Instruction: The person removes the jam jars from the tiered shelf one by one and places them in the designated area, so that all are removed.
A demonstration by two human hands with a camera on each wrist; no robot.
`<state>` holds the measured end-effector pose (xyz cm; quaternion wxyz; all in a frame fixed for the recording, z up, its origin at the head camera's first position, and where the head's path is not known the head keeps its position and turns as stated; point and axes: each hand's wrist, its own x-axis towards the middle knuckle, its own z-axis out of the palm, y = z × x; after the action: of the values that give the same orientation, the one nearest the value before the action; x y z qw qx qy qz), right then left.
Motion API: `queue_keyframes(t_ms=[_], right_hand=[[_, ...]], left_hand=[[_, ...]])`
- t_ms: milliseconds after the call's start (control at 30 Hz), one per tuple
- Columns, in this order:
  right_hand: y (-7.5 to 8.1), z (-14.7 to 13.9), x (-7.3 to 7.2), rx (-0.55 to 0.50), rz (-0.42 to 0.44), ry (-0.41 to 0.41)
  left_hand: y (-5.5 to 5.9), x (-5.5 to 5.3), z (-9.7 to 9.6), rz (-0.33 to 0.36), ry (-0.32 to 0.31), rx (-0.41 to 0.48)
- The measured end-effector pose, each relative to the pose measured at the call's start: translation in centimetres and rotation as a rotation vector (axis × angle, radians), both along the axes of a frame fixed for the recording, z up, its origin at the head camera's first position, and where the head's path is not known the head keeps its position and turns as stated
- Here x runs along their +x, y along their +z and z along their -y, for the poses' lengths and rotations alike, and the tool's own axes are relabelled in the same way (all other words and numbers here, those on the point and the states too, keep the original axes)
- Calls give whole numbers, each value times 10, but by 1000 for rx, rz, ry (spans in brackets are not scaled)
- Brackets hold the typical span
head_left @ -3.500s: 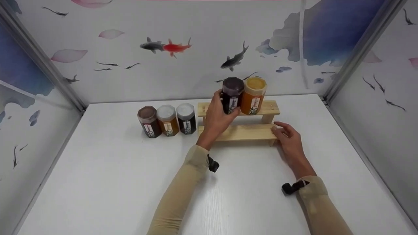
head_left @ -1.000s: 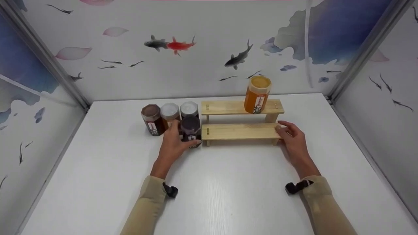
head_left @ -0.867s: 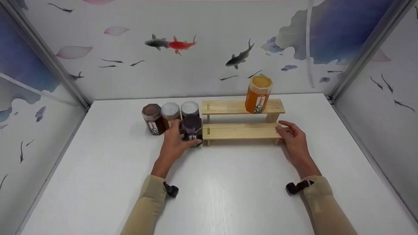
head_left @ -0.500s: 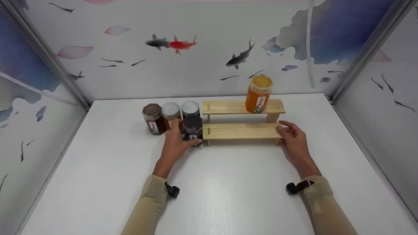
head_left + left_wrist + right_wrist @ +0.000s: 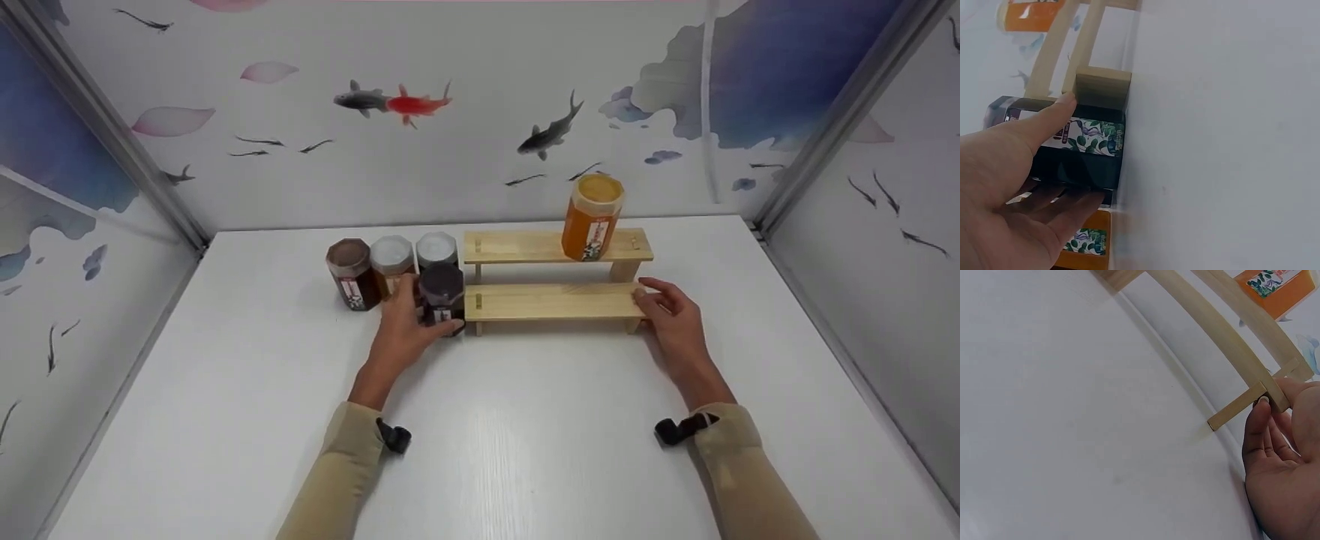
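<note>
In the head view my left hand [image 5: 399, 330] grips a dark jar with a black-purple lid [image 5: 442, 289]. This jar stands upright on the table, against or very near the left end of a two-tier wooden shelf [image 5: 555, 301]. From the left wrist, the thumb lies across the jar's label [image 5: 1092, 136] and the fingers reach round its other side. My right hand [image 5: 673, 319] pinches the right end of the lower tier; the right wrist view has the thumb [image 5: 1258, 424] by the board's end and leg. An orange jar [image 5: 592, 217] stands on the upper tier, towards the right.
Behind and left of the held jar stand a brown-lidded jar [image 5: 354, 274] and two white-lidded ones, one amber [image 5: 392, 259] and one dark [image 5: 436, 249], partly hidden. A printed wall panel [image 5: 450, 165] rises behind the white table [image 5: 495, 442].
My left hand has brought the dark jar from beside the orange jar at the upper tier down to the table, left of the shelf. Over the last second both hands stay nearly still.
</note>
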<state>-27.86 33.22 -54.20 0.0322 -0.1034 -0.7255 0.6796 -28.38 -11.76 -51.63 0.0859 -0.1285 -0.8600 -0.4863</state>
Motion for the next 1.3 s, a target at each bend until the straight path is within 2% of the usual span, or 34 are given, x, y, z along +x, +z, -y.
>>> queue_keyframes(t_ms=[133, 233, 367, 467, 567, 633, 733, 867, 1067, 1300], right_hand=[[-1, 1, 0, -14, -9, 3], [-1, 2, -1, -51, -29, 4], [-1, 2, -1, -67, -36, 7], [-1, 1, -1, -55, -29, 12], [0, 0, 0, -60, -20, 11], [1, -1, 1, -60, -14, 12], [1, 0, 2, -54, -10, 21], [2, 2, 2, -25, -5, 23], [0, 0, 1, 22, 3, 19], [-2, -1, -2, -23, -7, 0]], left_hand=[[10, 2, 5, 1, -7, -47], [23, 4, 6, -36, 29, -81], [41, 8, -2, -162, 95, -71], [47, 9, -16, -291, 118, -47], [48, 8, -33, -396, 104, -42], [47, 7, -46, -432, 76, -37], [47, 4, -65, -432, 18, -20], [48, -2, -91, -393, -63, -15], [59, -11, -129, -317, -178, -15], [67, -23, -161, -235, -193, 52]])
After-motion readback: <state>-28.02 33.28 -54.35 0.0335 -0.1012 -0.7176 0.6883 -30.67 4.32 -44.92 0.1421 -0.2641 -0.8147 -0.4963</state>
